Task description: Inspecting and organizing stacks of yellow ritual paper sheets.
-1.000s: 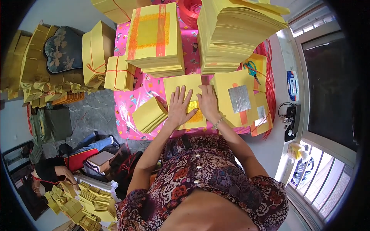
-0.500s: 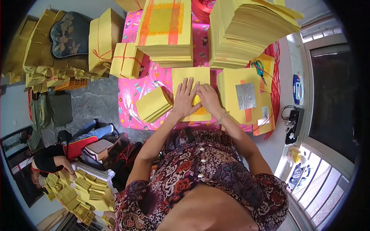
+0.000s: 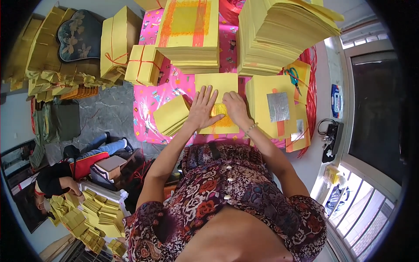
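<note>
A yellow paper sheet [image 3: 218,82] with a gold and orange printed patch [image 3: 219,112] lies in front of me on the pink table cover. My left hand [image 3: 201,109] rests flat on its left side, fingers stretched, thumb reaching over the patch. On the right side of the patch my right hand [image 3: 235,109] presses down with curled fingers; whatever they grip is hidden beneath them. To the left sits a small folded yellow paper stack [image 3: 172,114]. A yellow pile with a silver foil square [image 3: 278,107] stands just right of my right hand.
Tall yellow paper stacks [image 3: 187,52] [image 3: 266,48] rise at the table's back. Teal-handled scissors [image 3: 292,76] lie on paper at the right, beside red plastic string [image 3: 312,94]. A tied yellow bundle [image 3: 143,65] sits back left. Another person [image 3: 59,179] works with yellow papers at lower left.
My left hand has slid a little left and nearer me, baring more of the gold patch. The right hand's fingers have curled and drawn away from the left hand.
</note>
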### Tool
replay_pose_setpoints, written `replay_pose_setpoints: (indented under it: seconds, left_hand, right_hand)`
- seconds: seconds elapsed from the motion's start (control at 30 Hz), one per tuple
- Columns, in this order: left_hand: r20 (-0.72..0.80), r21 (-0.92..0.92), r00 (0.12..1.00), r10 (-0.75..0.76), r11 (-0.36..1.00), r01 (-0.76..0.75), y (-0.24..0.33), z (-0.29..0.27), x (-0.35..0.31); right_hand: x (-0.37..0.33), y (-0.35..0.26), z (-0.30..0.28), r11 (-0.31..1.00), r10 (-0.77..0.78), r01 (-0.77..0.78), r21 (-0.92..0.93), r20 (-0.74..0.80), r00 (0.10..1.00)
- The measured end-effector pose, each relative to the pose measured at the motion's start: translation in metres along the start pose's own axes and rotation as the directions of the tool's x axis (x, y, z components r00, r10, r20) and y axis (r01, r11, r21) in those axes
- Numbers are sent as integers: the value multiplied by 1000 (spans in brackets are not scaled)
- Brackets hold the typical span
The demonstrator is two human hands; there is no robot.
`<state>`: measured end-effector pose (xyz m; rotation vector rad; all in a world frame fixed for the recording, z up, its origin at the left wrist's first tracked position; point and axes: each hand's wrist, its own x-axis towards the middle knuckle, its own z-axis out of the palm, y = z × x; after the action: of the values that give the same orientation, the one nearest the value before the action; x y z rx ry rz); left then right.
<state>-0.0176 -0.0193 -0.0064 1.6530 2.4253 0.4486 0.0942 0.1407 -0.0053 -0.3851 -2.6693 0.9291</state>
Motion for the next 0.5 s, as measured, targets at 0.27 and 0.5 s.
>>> replay_pose_setpoints:
  seconds: [0.27,0.5]
  left_hand:
    - [32,-141,999,-19,990,23,-9,-11,0]
    - [-294,-528,860,-416,821,217,-10,-38,6]
  right_hand:
    - [0,-8,-21,998,-60,60,3,84,995]
    - [-1,6,-13,931,-233,244,-273,74,970]
